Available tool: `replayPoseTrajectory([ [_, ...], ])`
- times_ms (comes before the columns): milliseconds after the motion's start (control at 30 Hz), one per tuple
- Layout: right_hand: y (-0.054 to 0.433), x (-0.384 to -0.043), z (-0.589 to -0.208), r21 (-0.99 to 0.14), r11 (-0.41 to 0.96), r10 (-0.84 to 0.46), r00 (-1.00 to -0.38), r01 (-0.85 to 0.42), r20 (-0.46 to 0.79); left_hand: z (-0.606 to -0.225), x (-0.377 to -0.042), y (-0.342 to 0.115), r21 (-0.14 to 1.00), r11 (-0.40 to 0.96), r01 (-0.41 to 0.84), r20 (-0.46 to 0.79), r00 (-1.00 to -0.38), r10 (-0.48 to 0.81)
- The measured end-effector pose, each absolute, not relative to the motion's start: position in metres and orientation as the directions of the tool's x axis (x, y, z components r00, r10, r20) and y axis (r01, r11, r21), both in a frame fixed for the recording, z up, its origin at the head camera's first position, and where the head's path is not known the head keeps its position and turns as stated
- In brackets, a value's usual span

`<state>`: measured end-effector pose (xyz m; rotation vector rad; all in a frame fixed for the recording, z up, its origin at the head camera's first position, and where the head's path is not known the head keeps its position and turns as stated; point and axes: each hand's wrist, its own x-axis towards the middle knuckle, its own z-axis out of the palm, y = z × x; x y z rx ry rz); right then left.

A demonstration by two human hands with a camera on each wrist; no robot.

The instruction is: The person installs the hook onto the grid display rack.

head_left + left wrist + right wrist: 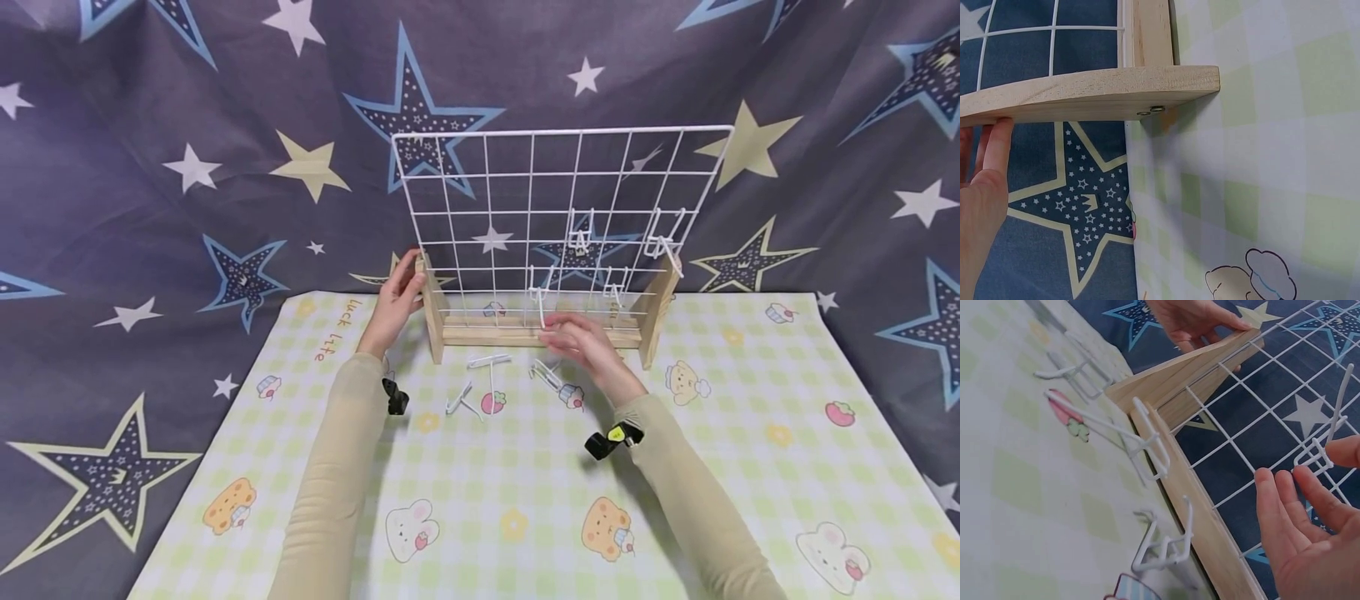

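On the checked tablecloth [525, 467], three loose white hooks [489, 361] lie just in front of the wire rack [487, 336]; the right hand [592, 350] is at the rack's lower front, fingers parted from thumb beside a mounted hook [541, 307], and I cannot tell whether they touch it; the left hand [393, 308] holds the rack's left upright [432, 312], curled round its edge; three other hooks [579, 241] hang on the rack's right half; behind the rack hangs a star-print curtain [240, 108].
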<state>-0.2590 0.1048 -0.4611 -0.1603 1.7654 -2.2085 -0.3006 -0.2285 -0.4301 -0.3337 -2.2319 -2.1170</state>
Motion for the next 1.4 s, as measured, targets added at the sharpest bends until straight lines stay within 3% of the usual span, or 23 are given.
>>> replayPoseTrajectory([
  [733,0.114,-0.245,-0.474,-0.993,-0.084,-0.388,-0.920,0.081,-0.043,-0.438,-0.304,-0.230,0.979,0.041,0.197,0.192,-0.975,0.109],
  [1033,0.118,-0.239,-0.479,-0.998,-0.018,-0.392,-0.918,0.062,-0.050,-0.415,-0.289,-0.222,0.983,0.042,0.180,0.174,-0.978,0.114],
  [1400,0.121,-0.234,-0.484,-0.999,0.044,-0.370,-0.929,-0.012,-0.005,-0.438,-0.305,-0.229,0.981,0.033,0.194,0.189,-0.976,0.108],
])
